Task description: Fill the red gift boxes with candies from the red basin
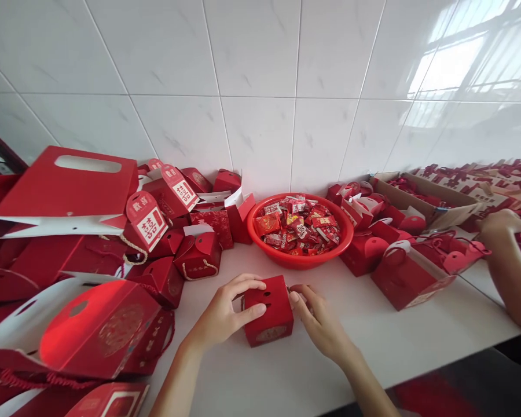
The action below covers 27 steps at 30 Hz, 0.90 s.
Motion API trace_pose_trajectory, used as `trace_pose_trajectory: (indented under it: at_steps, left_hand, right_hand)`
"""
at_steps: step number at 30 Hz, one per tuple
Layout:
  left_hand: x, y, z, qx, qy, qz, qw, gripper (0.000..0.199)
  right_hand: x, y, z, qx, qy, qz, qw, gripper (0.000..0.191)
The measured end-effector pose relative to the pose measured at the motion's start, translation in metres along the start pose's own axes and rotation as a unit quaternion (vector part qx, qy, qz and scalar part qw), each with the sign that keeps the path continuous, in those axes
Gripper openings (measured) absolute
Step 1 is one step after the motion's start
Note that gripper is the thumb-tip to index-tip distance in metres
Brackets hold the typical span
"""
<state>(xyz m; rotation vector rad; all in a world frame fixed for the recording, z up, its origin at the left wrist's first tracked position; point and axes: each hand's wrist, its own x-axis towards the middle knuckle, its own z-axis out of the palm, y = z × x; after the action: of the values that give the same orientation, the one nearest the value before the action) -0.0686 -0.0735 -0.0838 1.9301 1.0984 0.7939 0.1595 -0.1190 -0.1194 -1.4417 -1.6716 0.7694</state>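
Observation:
A small red box (269, 315) with holes in its top and a gold emblem on its front stands on the white table, between my hands. My left hand (230, 307) grips it from the left, fingers and thumb over its top. At its right side, my right hand (315, 315) pinches something at the box's edge, too small to make out. Just behind the box sits a red basin (301, 262) full of wrapped candies (301, 225).
Red boxes (145, 226) and large red bags (69, 185) crowd the left side. More red boxes (364, 252) and an open cardboard carton (454, 217) stand at the right. Another person's hand (501, 226) reaches in at the far right. A tiled wall (256, 133) rises behind.

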Motion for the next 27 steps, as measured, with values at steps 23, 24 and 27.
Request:
trace_pose_trajectory:
  at_steps: [23,24,27]
  left_hand:
    - [-0.003,0.047,0.129,-0.081,-0.037,0.007,0.996,0.066]
    - [-0.002,0.05,0.137,-0.087,-0.039,0.003,0.995,0.066]
    - [0.007,0.058,0.16,-0.098,-0.023,0.006,0.995,0.069]
  right_hand:
    - [-0.031,0.015,-0.106,-0.023,0.296,0.065,0.953,0.039]
    - [-0.031,0.019,-0.112,-0.044,0.325,0.07,0.942,0.039]
    - [-0.029,0.031,-0.124,-0.103,0.379,0.047,0.918,0.037]
